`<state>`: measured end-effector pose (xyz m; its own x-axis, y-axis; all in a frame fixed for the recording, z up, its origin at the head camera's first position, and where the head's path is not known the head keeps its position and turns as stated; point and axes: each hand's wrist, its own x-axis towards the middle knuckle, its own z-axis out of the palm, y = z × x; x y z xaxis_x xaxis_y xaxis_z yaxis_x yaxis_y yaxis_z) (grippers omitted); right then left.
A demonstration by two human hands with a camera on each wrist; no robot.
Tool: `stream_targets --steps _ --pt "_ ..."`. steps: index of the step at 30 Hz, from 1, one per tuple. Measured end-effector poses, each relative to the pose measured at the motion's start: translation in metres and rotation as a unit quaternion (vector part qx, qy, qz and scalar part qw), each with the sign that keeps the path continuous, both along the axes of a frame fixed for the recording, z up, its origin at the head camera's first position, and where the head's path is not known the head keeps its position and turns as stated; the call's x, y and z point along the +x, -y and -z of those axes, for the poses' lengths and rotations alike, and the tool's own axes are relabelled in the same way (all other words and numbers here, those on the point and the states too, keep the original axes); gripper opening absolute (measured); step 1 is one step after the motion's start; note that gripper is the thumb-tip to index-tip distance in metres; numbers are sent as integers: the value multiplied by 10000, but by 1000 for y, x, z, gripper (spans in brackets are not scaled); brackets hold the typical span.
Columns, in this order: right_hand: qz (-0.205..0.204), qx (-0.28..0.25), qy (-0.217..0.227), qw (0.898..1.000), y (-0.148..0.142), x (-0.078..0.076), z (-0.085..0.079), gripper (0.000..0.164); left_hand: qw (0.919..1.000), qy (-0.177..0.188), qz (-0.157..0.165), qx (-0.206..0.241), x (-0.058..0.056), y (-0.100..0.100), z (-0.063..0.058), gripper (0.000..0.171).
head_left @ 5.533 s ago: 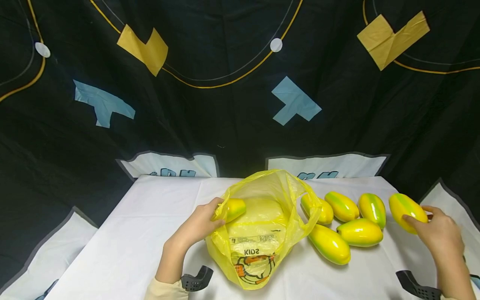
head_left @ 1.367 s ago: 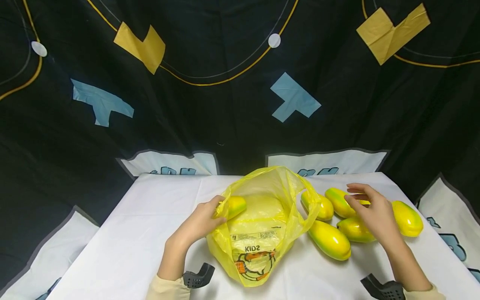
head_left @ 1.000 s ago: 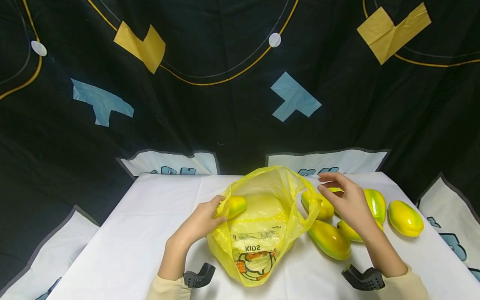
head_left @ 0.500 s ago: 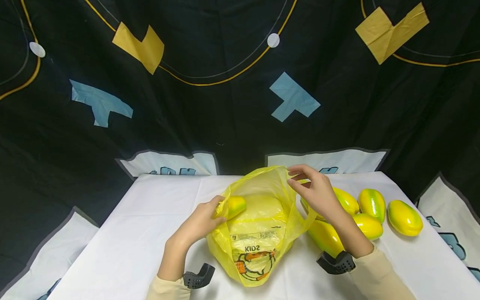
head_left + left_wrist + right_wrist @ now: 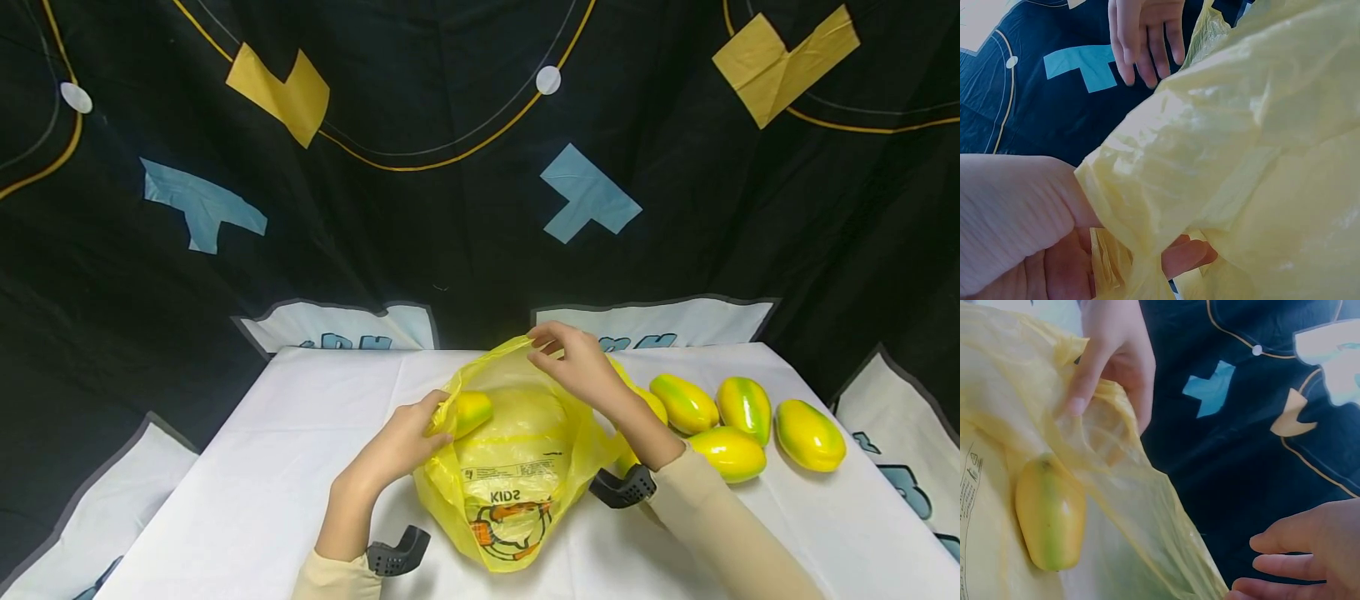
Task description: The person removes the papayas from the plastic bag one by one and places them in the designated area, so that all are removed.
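A thin yellow plastic bag [image 5: 517, 471] with dark print stands on the white table, its mouth held wide. My left hand [image 5: 401, 433] grips the left side of its rim, thumb inside, as the right wrist view also shows. Inside lies a yellow-green papaya-like fruit [image 5: 1050, 515], close below that hand. Over the far rim hovers my right hand [image 5: 573, 362], fingers loosely bent and nothing between them. Whether a fingertip touches the plastic I cannot tell. The right forearm hides part of the bag and some fruit behind it.
Several more yellow-green fruits lie to the right of the bag, including one [image 5: 726, 454] beside the right sleeve and one [image 5: 810, 435] at the far right. The white table [image 5: 300, 467] ends at a black cloth backdrop [image 5: 465, 250].
Earlier my right hand held a fruit at the far right. That fruit now lies on the table. The right hand has moved left over the fruits to the bag; my left hand has kept its hold.
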<state>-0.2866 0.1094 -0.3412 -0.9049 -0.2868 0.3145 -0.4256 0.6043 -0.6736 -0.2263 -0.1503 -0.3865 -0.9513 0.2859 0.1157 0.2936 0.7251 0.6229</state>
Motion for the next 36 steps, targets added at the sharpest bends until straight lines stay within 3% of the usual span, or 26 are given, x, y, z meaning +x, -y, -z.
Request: stream_targets --steps 7,14,22,25,31,36 --pt "-296 570 361 9973 19 -10 7 27 10000 -16 3 43 0 0 -1 44" --pt "-816 1299 721 9855 39 -21 23 30 10000 -32 31 24 0 0 -1 43" --pt "-1672 1426 1049 9699 53 -38 42 38 10000 72 11 21 -1 0 0 44" --pt "-1695 1384 1114 9694 60 -41 49 42 10000 45 26 28 -1 1 0 44" --pt "-1318 1303 1471 9716 69 -43 63 53 9999 32 96 53 -2 1 0 43" --pt "-1436 1161 1664 9686 69 -44 66 57 10000 39 39 40 -1 2 0 43"
